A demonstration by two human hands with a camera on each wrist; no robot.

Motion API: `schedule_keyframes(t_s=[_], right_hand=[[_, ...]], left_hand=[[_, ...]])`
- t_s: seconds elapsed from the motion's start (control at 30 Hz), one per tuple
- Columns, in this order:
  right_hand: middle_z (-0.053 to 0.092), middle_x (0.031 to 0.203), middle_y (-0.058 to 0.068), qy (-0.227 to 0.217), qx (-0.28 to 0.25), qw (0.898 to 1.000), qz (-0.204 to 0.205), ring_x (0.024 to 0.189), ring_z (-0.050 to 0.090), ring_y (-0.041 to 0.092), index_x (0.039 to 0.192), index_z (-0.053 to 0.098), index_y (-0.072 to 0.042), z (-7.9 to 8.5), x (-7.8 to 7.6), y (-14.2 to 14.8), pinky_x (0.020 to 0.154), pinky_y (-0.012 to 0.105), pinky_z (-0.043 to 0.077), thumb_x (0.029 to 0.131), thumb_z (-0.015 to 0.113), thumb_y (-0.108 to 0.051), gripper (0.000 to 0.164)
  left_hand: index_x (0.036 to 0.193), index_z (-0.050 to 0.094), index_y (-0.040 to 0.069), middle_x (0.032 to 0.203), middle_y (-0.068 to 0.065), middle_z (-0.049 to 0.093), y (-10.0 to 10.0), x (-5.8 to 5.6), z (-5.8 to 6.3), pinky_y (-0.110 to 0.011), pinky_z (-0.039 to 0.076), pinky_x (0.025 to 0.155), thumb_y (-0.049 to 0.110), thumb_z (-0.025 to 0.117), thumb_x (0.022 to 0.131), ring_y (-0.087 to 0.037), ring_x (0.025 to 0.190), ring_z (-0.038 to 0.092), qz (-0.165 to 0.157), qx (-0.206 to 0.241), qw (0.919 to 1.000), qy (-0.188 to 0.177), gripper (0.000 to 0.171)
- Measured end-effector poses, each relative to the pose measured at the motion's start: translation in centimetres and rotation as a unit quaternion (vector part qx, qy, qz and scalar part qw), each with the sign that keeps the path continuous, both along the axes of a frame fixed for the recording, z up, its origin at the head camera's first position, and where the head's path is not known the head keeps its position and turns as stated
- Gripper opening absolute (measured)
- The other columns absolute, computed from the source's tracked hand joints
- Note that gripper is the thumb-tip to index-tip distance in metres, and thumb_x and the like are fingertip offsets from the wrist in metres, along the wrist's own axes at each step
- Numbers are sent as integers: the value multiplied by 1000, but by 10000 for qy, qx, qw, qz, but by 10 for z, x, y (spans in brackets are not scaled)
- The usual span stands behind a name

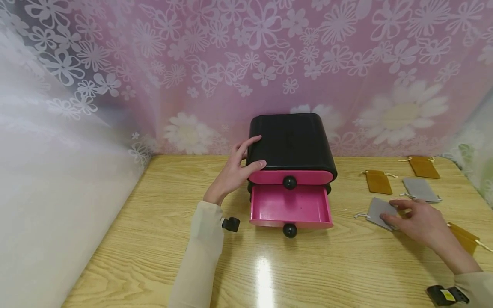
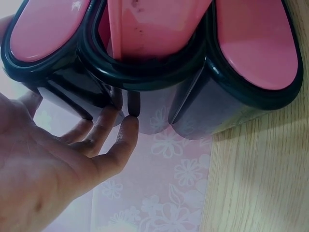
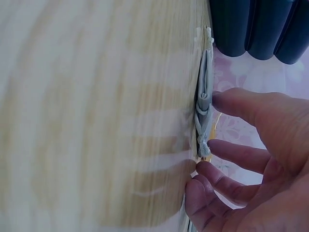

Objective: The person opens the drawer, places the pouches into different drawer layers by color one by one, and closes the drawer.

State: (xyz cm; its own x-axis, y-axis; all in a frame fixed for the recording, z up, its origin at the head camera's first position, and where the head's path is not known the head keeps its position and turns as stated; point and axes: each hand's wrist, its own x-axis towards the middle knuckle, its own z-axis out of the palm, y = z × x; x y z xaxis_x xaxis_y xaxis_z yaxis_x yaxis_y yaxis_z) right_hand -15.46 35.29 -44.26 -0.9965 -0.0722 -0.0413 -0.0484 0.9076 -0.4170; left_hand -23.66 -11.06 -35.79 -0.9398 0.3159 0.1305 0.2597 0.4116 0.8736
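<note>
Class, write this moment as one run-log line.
left hand: touching black cabinet | right hand: touching nearer grey pouch on table | middle drawer: pulled out | top drawer: closed

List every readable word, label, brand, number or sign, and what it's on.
No readable text in any view.
Small yellow patch on the black plastic right-wrist device: any print too small to read.
Black-and-pink plastic drawer unit: none visible.
Grey fabric drawstring pouches: none visible.

Clad in cream left sleeve (image 1: pixel 202 254) and matching right sleeve (image 1: pixel 475 287), bare at left hand (image 1: pixel 233 173) and right hand (image 1: pixel 419 219), fitted with black left wrist camera (image 1: pixel 232 224), black right wrist camera (image 1: pixel 437 294) bearing yellow label (image 1: pixel 447 294)
</note>
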Motion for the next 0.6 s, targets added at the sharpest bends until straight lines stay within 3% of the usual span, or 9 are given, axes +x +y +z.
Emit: schedule_keyframes(t_s=[0.6], right_hand=[[62,116,37,-233,-67,9997,-96,93,65,46,116,67,9,2,-3,0,68,48,52,91,77,-38,54]], left_hand=[[151,38,54,160,-1,26,1,-1,0,-60,47,104,45,65,94,-29,139,46,-48,36,10000,59,64]])
